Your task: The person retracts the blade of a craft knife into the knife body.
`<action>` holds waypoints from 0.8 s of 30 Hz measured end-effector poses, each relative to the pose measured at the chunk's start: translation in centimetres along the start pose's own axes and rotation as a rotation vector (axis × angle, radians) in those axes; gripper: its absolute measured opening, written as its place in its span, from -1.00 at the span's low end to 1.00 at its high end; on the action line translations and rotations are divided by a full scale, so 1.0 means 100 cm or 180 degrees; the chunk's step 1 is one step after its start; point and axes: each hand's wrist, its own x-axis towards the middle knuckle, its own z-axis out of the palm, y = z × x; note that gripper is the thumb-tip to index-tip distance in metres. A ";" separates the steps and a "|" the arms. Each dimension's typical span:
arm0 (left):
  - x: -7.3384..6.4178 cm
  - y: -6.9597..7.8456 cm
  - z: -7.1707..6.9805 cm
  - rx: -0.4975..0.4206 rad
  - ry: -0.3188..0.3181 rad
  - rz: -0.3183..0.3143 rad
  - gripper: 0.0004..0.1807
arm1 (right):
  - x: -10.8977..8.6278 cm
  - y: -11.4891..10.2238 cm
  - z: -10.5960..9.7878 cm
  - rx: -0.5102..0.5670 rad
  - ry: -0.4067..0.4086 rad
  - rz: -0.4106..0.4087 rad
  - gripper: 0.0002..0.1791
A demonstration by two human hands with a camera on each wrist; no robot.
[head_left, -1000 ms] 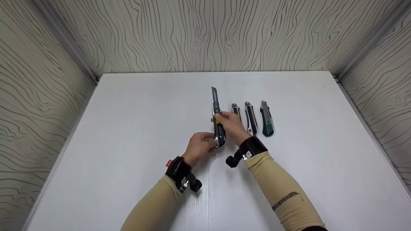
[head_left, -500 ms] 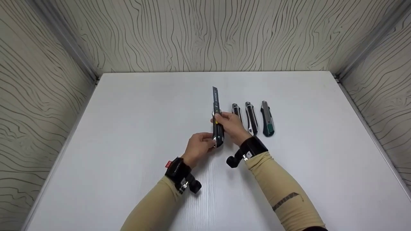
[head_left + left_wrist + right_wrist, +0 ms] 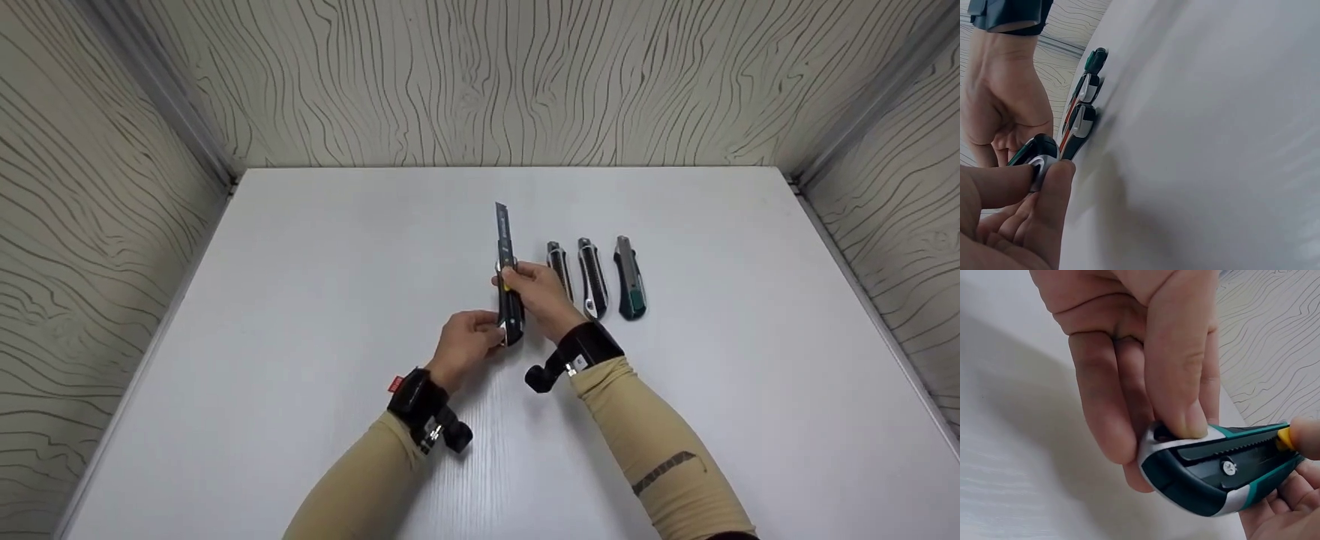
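A dark utility knife with green and silver trim points away from me, its long snap-off blade extended. My right hand grips the middle of the handle, and the thumb lies on the yellow slider. At the butt end, my left hand pinches the silver corner between thumb and fingertips. The right wrist view shows a screw in the dark channel of the handle. In the left wrist view the butt end of the knife sits between the left thumb and forefinger.
Right of my hands, several things lie on the white table: two black-and-silver utility knives and a grey-green utility knife. My right hand partly hides the nearest. Wood-grain panels wall the table's back and sides.
The knife in my hands has tilted and turned slightly; both hands keep their hold on it. The head view has shifted a little, and the blade stays extended.
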 end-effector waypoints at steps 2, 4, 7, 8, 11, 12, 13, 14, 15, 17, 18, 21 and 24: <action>0.000 -0.001 0.000 -0.0012 -0.0009 0.0001 -0.68 | 0.000 0.001 0.001 -0.0001 0.0014 -0.0008 -0.63; 0.001 -0.002 -0.001 -0.0007 -0.0013 0.0012 -0.67 | -0.001 0.001 0.001 0.0020 0.0019 -0.0023 -0.64; 0.002 -0.004 -0.001 0.0016 -0.0018 0.0039 -0.67 | -0.001 0.001 0.002 0.0045 0.0019 -0.0037 -0.64; 0.002 -0.004 -0.001 0.0018 -0.0021 0.0035 -0.68 | -0.001 0.002 0.003 0.0043 0.0019 -0.0038 -0.64; 0.001 -0.003 -0.002 0.0043 -0.0021 0.0055 -0.69 | -0.001 0.002 0.003 0.0057 0.0014 -0.0029 -0.63; 0.001 -0.002 -0.003 0.0039 -0.0023 0.0048 -0.69 | 0.000 0.003 0.003 0.0056 0.0013 -0.0026 -0.63; 0.001 -0.002 -0.003 0.0045 -0.0024 0.0049 -0.69 | -0.001 0.003 0.004 0.0060 0.0006 -0.0024 -0.62; 0.001 -0.002 -0.004 0.0041 -0.0026 0.0049 -0.69 | -0.001 0.004 0.004 0.0072 -0.0004 -0.0026 -0.62; 0.001 -0.003 -0.005 0.0044 -0.0028 0.0052 -0.68 | -0.001 0.005 0.005 0.0083 -0.0012 -0.0029 -0.61; 0.001 -0.003 -0.006 0.0056 -0.0014 0.0047 -0.68 | -0.001 0.005 0.007 0.0082 -0.0032 -0.0055 -0.61; 0.001 -0.003 -0.007 0.0060 -0.0006 0.0051 -0.68 | -0.001 0.005 0.008 0.0095 -0.0032 -0.0063 -0.61; 0.001 -0.004 -0.009 0.0079 0.0009 0.0070 -0.67 | -0.001 0.006 0.011 0.0164 -0.0035 -0.0077 -0.61; 0.001 -0.004 -0.010 0.0102 0.0013 0.0076 -0.66 | -0.001 0.006 0.013 0.0270 -0.0022 -0.0039 -0.61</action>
